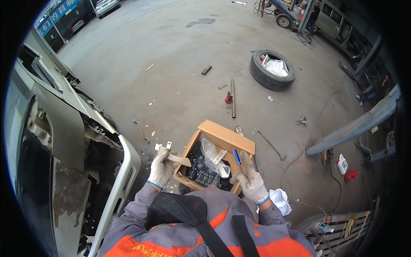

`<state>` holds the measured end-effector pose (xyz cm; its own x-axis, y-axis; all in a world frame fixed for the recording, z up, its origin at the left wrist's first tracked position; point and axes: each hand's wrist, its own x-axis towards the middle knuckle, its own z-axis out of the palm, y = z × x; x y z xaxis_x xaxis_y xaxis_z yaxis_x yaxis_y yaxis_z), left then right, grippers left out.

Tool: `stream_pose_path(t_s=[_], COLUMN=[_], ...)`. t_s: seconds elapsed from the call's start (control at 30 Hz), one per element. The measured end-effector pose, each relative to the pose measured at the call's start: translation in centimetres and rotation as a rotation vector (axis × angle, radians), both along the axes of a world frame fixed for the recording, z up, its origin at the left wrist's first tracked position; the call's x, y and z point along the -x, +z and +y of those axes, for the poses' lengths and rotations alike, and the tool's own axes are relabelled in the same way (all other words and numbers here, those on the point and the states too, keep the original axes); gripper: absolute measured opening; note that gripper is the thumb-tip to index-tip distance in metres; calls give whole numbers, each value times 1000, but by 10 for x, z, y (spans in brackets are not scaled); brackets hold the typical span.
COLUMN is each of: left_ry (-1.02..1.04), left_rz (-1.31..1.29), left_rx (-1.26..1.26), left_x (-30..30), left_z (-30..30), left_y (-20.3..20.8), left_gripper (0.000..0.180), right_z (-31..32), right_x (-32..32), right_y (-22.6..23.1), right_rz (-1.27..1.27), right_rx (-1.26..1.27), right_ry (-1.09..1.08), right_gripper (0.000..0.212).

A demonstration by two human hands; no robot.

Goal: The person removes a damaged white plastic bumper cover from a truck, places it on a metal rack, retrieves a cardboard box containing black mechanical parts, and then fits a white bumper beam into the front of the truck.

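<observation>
Just in front of me stands an opened cardboard box (pixel 233 138). Inside it are black plastic parts (pixel 199 169) and a clear plastic bag (pixel 208 150). My left hand (pixel 160 168), in a white knit glove, is closed on a tan curved piece (pixel 178 159) over the box's left edge; I cannot make out its kind. At the box's right side my right hand (pixel 252 184), gloved too, grips a slim blue-handled tool (pixel 236 157) that points upward. Whether this is a knife or a pen I cannot tell.
A damaged vehicle with a pale bumper (pixel 128 167) stands at my left. Ahead lie a tire (pixel 272 75), a red bottle jack (pixel 228 99) and a metal pipe (pixel 233 98). To the right are a bent bar (pixel 272 145), an orange hose (pixel 291 188) and a grey post (pixel 351 126).
</observation>
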<state>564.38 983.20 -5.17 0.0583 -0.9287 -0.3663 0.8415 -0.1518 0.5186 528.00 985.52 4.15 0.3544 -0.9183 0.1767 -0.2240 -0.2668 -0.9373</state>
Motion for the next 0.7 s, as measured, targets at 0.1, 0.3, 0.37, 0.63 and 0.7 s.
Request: stream_pose_path(t_s=[0.1,0.3,0.37,0.63,0.7], left_ry=[49,-94,-150,-488,-612], left_rz=[-95,-134,-217,-337,-308], left_rx=[-187,-273,-231,-2,0], left_x=[11,28,44,70,94], left_z=[16,32,32,1,-10], left_y=[-11,-48,-35,-13,-8], left_gripper=[19,15,18,40,42], right_z=[13,18,11,5,9], right_x=[13,15,3,5,5], right_y=[-21,-44,-41,-50,-68], right_rz=[-107,-294,-429,-545,-326], right_rx=[-288,-369,-514,-365,-133], right_ry=[-22,-68,-87,-157,-280], right_gripper=[69,41,34,33,34])
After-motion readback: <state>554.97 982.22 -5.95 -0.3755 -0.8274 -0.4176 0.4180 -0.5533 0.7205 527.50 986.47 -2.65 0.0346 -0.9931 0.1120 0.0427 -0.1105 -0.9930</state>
